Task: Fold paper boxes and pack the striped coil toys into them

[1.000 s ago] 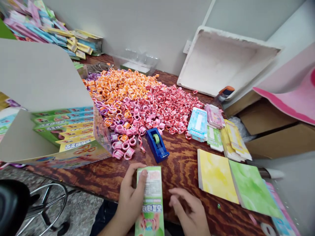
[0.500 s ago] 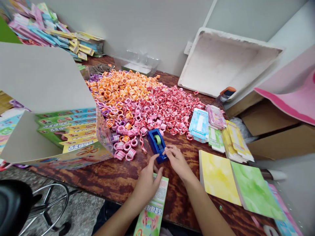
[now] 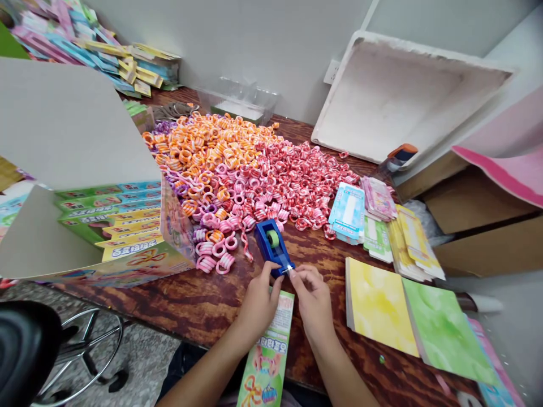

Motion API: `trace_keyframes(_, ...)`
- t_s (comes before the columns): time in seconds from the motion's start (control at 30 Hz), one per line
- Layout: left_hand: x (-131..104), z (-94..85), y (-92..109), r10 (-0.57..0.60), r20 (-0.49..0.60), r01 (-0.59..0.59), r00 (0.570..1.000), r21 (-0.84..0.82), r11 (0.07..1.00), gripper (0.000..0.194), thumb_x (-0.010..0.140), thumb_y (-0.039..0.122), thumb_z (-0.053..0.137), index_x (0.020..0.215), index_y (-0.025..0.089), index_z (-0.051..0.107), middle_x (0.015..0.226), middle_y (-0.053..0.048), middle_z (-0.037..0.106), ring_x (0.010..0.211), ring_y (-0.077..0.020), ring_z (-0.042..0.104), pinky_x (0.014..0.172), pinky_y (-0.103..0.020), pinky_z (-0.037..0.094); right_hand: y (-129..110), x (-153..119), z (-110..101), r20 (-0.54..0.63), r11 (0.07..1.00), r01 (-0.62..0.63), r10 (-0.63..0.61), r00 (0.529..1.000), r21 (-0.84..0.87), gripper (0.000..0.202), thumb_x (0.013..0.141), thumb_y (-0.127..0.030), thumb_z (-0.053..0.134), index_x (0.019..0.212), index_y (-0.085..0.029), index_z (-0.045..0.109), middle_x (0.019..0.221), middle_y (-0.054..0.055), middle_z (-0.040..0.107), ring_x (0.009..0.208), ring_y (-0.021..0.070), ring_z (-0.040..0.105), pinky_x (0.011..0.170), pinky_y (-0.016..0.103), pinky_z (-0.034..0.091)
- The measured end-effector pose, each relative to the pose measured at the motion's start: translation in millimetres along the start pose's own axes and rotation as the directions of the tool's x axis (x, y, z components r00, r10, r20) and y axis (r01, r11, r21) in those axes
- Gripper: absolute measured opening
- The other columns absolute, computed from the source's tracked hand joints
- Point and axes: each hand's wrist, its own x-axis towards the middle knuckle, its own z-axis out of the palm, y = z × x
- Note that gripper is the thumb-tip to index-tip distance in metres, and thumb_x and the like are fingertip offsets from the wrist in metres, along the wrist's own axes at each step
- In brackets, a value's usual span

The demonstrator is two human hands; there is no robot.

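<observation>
A blue tape dispenser (image 3: 274, 247) with a greenish roll stands on the dark wooden table (image 3: 220, 308). My left hand (image 3: 259, 302) has its thumb and forefinger at the dispenser's near left corner, with nothing seen between them. At the cutting edge, my right hand (image 3: 311, 297) pinches a clear strip of tape (image 3: 289, 270) between thumb and fingers. Below my hands, partly under the left one, lies a green printed box (image 3: 265, 362). Beyond the dispenser spreads a large heap of striped rings (image 3: 254, 175) in orange, red, pink and purple.
An open display box (image 3: 127, 268) with green and yellow packs stands left. To the right lie small card stacks (image 3: 348, 212) and larger yellow (image 3: 382, 308) and green cards (image 3: 447, 330). A white foam tray (image 3: 403, 96) leans on the wall. A black stool (image 3: 27, 350) is lower left.
My right hand has drawn slightly toward me and right, its fingers now at the cutting edge with tape. My left fingers have shifted along the dispenser's near end. The view has shifted slightly.
</observation>
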Motion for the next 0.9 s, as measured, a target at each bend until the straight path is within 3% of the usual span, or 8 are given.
trace_keyframes(0.2, -1, -2.3, 1, -0.013, -0.010, 0.012, 1.000, -0.005, 1.000, 0.016, 0.100, 0.025, 0.053, 0.115, 0.024, 0.060, 0.078, 0.001, 0.071, 0.070, -0.0198, 0.068, 0.067, -0.026, 0.042, 20, -2, 4, 0.115, 0.999, 0.016, -0.019, 0.993, 0.030, 0.040, 0.093, -0.055, 0.066, 0.071, -0.021, 0.063, 0.071, 0.000, 0.061, 0.068, 0.0186, 0.057, 0.067, 0.031, 0.046)
trace_keyframes(0.37, 0, -0.9, -3, -0.008, -0.044, 0.007, 0.999, -0.011, 1.000, 0.018, 0.100, 0.026, 0.054, 0.115, 0.023, 0.062, 0.081, -0.001, 0.074, 0.070, -0.0197, 0.069, 0.066, -0.027, 0.045, 24, 1, 2, 0.023, 0.998, 0.042, -0.042, 0.999, 0.037, 0.039, 0.095, -0.053, 0.064, 0.072, -0.022, 0.060, 0.070, 0.000, 0.062, 0.067, 0.0183, 0.058, 0.066, 0.030, 0.047)
trace_keyframes(0.53, -10, -1.7, 3, 0.015, -0.148, -0.025, 0.989, -0.065, 0.998, 0.015, 0.100, 0.030, 0.055, 0.107, 0.019, 0.063, 0.081, -0.002, 0.074, 0.075, -0.0189, 0.072, 0.070, -0.027, 0.052, -4, -25, -20, 0.056, 0.994, 0.065, -0.070, 0.996, 0.093, 0.034, 0.099, -0.048, 0.063, 0.078, -0.021, 0.064, 0.081, 0.003, 0.064, 0.073, 0.0173, 0.061, 0.067, 0.028, 0.049)
trace_keyframes(0.67, -34, -22.1, 38, 0.078, -0.300, -0.096, 0.951, -0.046, 0.994, 0.016, 0.102, 0.032, 0.057, 0.094, 0.020, 0.065, 0.083, -0.001, 0.070, 0.076, -0.0163, 0.067, 0.071, -0.025, 0.052, -35, -65, -44, 0.200, 0.977, -0.001, -0.043, 0.979, 0.215, 0.026, 0.103, -0.038, 0.061, 0.083, -0.022, 0.065, 0.079, 0.000, 0.060, 0.060, 0.0119, 0.053, 0.058, 0.025, 0.044)
trace_keyframes(0.7, -40, -29.4, 48, 0.206, -0.369, -0.209, 0.906, 0.035, 0.977, 0.012, 0.101, 0.029, 0.060, 0.095, 0.020, 0.066, 0.082, 0.000, 0.069, 0.074, -0.0154, 0.065, 0.070, -0.025, 0.051, -43, -73, -48, 0.244, 0.960, -0.022, -0.049, 0.969, 0.278, 0.025, 0.105, -0.036, 0.060, 0.085, -0.022, 0.066, 0.080, 0.000, 0.060, 0.061, 0.0120, 0.053, 0.057, 0.025, 0.043)
trace_keyframes(0.77, -50, -42.6, 65, 0.488, -0.464, -0.438, 0.739, 0.218, 0.872, 0.007, 0.100, 0.021, 0.059, 0.101, 0.019, 0.066, 0.085, -0.001, 0.067, 0.074, -0.0150, 0.063, 0.068, -0.025, 0.050, -59, -85, -52, 0.317, 0.920, -0.035, -0.099, 0.943, 0.391, 0.022, 0.106, -0.036, 0.058, 0.091, -0.024, 0.069, 0.081, 0.002, 0.062, 0.066, 0.0139, 0.055, 0.060, 0.026, 0.044)
trace_keyframes(0.83, -54, -49.5, 71, 0.695, -0.421, -0.583, 0.583, 0.380, 0.718, 0.010, 0.103, 0.019, 0.055, 0.105, 0.016, 0.065, 0.085, -0.002, 0.064, 0.070, -0.0137, 0.058, 0.064, -0.025, 0.049, -72, -90, -51, 0.350, 0.888, -0.016, -0.164, 0.922, 0.459, 0.021, 0.105, -0.039, 0.060, 0.096, -0.025, 0.072, 0.083, 0.004, 0.065, 0.071, 0.0161, 0.057, 0.064, 0.028, 0.045)
trace_keyframes(0.9, -54, -48.2, 67, 0.799, -0.331, -0.651, 0.503, 0.463, 0.602, 0.018, 0.108, 0.023, 0.049, 0.108, 0.014, 0.065, 0.083, -0.003, 0.062, 0.065, -0.0133, 0.055, 0.059, -0.026, 0.047, -80, -89, -46, 0.364, 0.863, -0.023, -0.188, 0.912, 0.505, 0.021, 0.104, -0.040, 0.062, 0.095, -0.025, 0.074, 0.084, 0.005, 0.066, 0.072, 0.0168, 0.058, 0.066, 0.029, 0.046)
